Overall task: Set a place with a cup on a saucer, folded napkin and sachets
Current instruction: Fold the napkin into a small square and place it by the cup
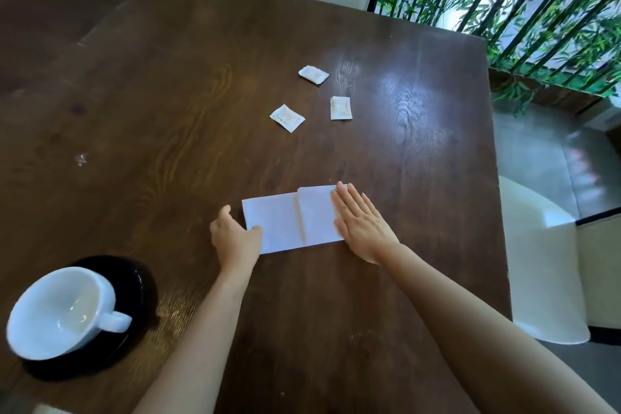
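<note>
The step in hand is the folding of the napkin (289, 222), which lies flat on the dark wooden worktop (168, 111) in front of the person, its right part already doubled over so that a raised edge runs across its middle. The right hand (361, 225) lies open and flat, palm down, on that doubled right end, pressing it. The left hand (235, 237) is loosely curled at the left edge, thumb on the near-left corner, pinching or steadying it; I cannot tell which. The cup (57, 312) already sits on the black saucer (134, 282) at the near left, well apart from the napkin. Three sachets (287, 118) lie scattered farther out on the worktop. By my judgement the next move calls for bringing the left flap over, creasing it, then gathering the sachets beside the setting.
</note>
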The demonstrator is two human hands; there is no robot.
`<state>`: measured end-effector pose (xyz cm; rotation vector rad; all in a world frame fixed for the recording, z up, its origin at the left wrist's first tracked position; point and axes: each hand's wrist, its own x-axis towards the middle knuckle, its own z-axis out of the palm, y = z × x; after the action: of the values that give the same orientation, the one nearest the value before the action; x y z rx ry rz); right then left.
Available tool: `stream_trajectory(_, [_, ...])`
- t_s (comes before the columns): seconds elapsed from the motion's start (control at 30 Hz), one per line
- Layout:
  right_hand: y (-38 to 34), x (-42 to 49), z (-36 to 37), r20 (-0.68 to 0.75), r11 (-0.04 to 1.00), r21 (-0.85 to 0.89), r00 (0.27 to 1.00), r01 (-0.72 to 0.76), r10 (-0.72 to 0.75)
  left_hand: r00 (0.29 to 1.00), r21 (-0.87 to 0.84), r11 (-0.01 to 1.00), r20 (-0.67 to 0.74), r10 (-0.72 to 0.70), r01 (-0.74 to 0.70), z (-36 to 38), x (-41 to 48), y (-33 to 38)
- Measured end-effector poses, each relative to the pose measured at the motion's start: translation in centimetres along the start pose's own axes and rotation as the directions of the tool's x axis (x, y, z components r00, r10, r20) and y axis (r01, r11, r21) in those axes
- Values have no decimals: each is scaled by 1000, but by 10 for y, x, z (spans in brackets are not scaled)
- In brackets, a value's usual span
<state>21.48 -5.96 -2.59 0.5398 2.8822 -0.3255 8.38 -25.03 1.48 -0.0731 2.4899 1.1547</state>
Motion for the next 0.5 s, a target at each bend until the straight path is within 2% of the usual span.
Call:
stream_trajectory(0.1, [-2,-1,-3,7,999,43,1000,-13,12,986,-133,981,112,-125,139,-1,4,5])
stream_trajectory(0.17, [-4,0,-8,9,991,135,1000,-16,15,972,-170,969,182,-148,180,-2,4,9])
stream_trajectory(0.27, [-5,-2,-19,-61,927,372,996,-34,61,987,-203,976,156,-49,80,-3,0,19])
stream_trajectory(0.37, [0,-13,-26,-154,814,570,957,-117,245,993,-239,971,103,59,-32,2,-12,35])
stream_trajectory(0.5, [8,-28,-27,-131,811,555,943,-186,306,974,-205,960,77,211,-192,27,-37,56])
